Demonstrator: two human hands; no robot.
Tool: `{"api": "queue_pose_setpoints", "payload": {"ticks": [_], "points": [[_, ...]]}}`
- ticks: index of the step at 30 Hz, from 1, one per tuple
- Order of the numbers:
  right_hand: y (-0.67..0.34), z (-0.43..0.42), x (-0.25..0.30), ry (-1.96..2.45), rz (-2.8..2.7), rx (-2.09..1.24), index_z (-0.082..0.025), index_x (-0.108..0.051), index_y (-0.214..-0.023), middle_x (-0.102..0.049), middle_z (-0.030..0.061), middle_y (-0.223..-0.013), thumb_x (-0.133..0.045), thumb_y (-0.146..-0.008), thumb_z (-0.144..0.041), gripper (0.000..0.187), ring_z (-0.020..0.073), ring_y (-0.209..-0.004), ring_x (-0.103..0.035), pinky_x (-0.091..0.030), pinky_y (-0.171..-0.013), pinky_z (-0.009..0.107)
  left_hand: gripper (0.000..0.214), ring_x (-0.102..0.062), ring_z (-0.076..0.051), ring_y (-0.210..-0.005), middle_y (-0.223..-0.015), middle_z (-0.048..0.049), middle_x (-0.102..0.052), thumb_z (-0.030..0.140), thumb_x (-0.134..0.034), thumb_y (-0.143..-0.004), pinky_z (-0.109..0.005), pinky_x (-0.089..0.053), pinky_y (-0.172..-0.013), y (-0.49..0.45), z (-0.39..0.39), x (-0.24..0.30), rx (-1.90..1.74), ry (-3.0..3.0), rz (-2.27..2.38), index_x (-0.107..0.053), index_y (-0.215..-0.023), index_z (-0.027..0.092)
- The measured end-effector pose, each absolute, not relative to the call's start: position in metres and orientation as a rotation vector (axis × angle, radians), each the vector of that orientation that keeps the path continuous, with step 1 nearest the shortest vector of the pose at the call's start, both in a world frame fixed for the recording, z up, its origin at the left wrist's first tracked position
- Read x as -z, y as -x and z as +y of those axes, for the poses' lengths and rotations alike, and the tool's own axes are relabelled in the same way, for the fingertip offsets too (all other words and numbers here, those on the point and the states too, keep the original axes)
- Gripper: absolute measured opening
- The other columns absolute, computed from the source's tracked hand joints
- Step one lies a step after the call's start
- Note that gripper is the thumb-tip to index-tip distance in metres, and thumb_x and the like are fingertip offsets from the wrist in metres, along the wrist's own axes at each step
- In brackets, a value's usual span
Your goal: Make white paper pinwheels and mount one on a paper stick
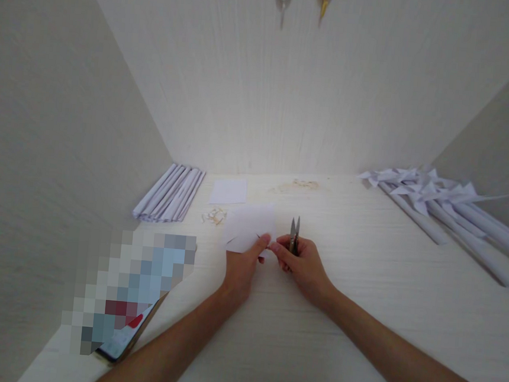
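Pinching a paper sheet (pixel 251 223) mid-worktop (pixel 359 319), the left hand (pixel 241 267) is gripping its near edge while the right hand (pixel 304 265) is clasping scissors (pixel 294 231). Finished pinwheels (pixel 436 195) are lying far right and unused paper rolls (pixel 169 192) far left.

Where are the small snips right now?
Head view, centre: the snips sit in the right hand, blades pointing away, just right of the paper the left hand pinches.

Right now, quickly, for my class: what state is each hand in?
Left hand: closed, fingers pinching the paper.
Right hand: closed, holding the scissors.
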State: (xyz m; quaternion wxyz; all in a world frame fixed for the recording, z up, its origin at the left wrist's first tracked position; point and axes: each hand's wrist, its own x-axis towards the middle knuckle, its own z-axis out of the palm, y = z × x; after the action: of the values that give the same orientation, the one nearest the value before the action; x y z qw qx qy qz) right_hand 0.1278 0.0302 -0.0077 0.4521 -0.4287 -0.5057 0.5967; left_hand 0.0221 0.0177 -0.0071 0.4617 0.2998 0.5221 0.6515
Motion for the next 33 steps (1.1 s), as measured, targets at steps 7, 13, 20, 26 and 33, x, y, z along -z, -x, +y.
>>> {"api": "queue_pose_setpoints", "payload": {"ticks": [7,13,20,26,33], "points": [[-0.1286,0.0308,0.0104,1.038,-1.255,-1.475,-0.015,-0.056,-0.062,-0.044,-0.0067,-0.04,-0.067,-0.059,-0.039,0.026,0.006,-0.037,-0.036,-0.027,-0.039,0.021,0.019,-0.05,-0.009,-0.052,-0.06,0.0022,-0.058,0.027,-0.069,-0.054,-0.018,-0.035,-0.04,-0.0217,0.0185,0.0094,-1.589,-0.745,1.284,-0.058,-0.065,0.016],[-0.1275,0.0299,0.0088,1.046,-1.261,-1.474,-0.015,-0.057,-0.061,-0.043,-0.0063,-0.04,-0.064,-0.062,-0.041,0.027,0.0055,-0.037,-0.035,-0.027,-0.038,0.021,0.018,-0.052,-0.011,-0.054,-0.061,0.0009,-0.059,0.027,-0.068,-0.054,-0.019,-0.035,-0.041,-0.0214,0.0182,0.0082,-1.56,-0.767,1.287,-0.059,-0.064,0.016],[-0.1283,0.0301,0.0089,1.031,-1.287,-1.455,-0.014,-0.061,-0.062,-0.042,-0.0064,-0.04,-0.063,-0.064,-0.039,0.025,0.0052,-0.037,-0.034,-0.026,-0.038,0.021,0.017,-0.052,-0.01,-0.054,-0.061,0.0014,-0.059,0.027,-0.068,-0.054,-0.019,-0.036,-0.041,-0.0217,0.018,0.0079,-1.56,-0.758,1.306,-0.059,-0.063,0.016],[-0.1281,0.03,0.0096,1.025,-1.277,-1.465,-0.015,-0.058,-0.062,-0.043,-0.0065,-0.041,-0.064,-0.064,-0.036,0.022,0.0052,-0.038,-0.035,-0.026,-0.039,0.02,0.019,-0.052,-0.01,-0.054,-0.062,0.0013,-0.059,0.026,-0.069,-0.054,-0.018,-0.036,-0.04,-0.0212,0.0183,0.008,-1.559,-0.74,1.292,-0.059,-0.066,0.016],[-0.1281,0.0305,0.0126,1.038,-1.282,-1.456,-0.015,-0.056,-0.062,-0.043,-0.0065,-0.041,-0.063,-0.064,-0.039,0.026,0.0053,-0.038,-0.034,-0.025,-0.039,0.02,0.018,-0.051,-0.01,-0.053,-0.061,0.0016,-0.058,0.025,-0.068,-0.054,-0.018,-0.036,-0.039,-0.0214,0.0184,0.0075,-1.562,-0.727,1.266,-0.058,-0.066,0.016]]}}
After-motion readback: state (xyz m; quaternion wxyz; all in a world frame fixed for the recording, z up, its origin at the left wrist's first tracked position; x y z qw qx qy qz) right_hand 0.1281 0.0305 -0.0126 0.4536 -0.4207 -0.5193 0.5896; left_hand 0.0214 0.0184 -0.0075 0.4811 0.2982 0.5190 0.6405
